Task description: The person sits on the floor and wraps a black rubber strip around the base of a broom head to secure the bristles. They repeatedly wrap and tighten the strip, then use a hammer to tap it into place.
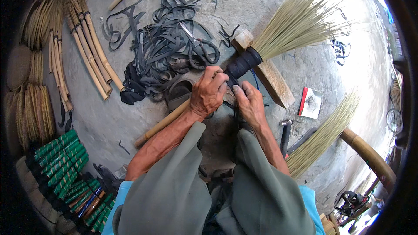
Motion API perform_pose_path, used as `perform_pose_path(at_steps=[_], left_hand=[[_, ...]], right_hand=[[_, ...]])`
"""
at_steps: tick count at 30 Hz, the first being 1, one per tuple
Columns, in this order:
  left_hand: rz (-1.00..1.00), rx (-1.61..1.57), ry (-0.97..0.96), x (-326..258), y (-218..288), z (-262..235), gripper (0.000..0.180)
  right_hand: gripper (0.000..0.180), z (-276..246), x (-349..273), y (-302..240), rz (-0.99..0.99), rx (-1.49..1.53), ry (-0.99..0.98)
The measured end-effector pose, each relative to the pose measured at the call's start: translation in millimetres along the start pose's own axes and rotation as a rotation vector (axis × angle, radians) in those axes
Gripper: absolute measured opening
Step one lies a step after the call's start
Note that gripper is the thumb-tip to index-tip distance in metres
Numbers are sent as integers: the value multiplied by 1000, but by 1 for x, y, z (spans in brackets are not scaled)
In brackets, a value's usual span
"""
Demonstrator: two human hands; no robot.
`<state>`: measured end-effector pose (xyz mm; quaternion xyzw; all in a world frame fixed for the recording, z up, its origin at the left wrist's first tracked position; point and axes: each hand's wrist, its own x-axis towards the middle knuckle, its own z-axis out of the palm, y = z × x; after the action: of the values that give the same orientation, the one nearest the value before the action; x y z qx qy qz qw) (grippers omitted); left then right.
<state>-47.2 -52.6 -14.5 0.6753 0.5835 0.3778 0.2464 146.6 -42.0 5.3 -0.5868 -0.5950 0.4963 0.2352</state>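
A grass broom (296,23) lies slanting away from me, its pale bristles fanned out at the far right. Black rubber strip (244,62) is wound in layers round its neck. My left hand (210,91) is closed round the broom just below this binding, and the bamboo handle (161,124) runs out beneath it to the near left. Close beside it, my right hand (251,101) is closed, thumb against fingers, on a dark strip end at the binding. The fingers partly hide that end. A wooden block (275,82) lies under the bound neck.
Left of my hands is a tangled heap of black rubber strips (159,43) with scissors (189,32) on it. Bamboo-handled brooms (89,54) and green-wrapped bundles (63,156) lie at left. Right are a hammer (285,138), loose grass (324,135) and a red-and-white packet (310,103).
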Motion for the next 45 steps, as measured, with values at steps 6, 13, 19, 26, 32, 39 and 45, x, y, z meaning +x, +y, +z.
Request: perform_pose_path(at_steps=[6, 13, 19, 26, 32, 39, 45], left_hand=[[19, -41, 9, 0, -4, -5, 19], [-207, 79, 77, 24, -25, -14, 17], [-407, 80, -96, 0, -17, -5, 40], [-452, -240, -380, 7, -14, -3, 47], [-384, 125, -226, 0, 4, 10, 40], [-358, 84, -107, 25, -23, -7, 34], [-310, 100, -82, -8, 0, -3, 29]], right_hand=[[26, -2, -1, 15, 108, 70, 13], [32, 25, 49, 16, -121, 22, -10], [35, 11, 22, 4, -111, 99, -16], [34, -4, -21, -2, 82, 96, 42], [34, 2, -15, 8, 4, 82, 62], [31, 18, 10, 15, 61, 266, -47], [25, 16, 0, 25, 236, 544, -153]])
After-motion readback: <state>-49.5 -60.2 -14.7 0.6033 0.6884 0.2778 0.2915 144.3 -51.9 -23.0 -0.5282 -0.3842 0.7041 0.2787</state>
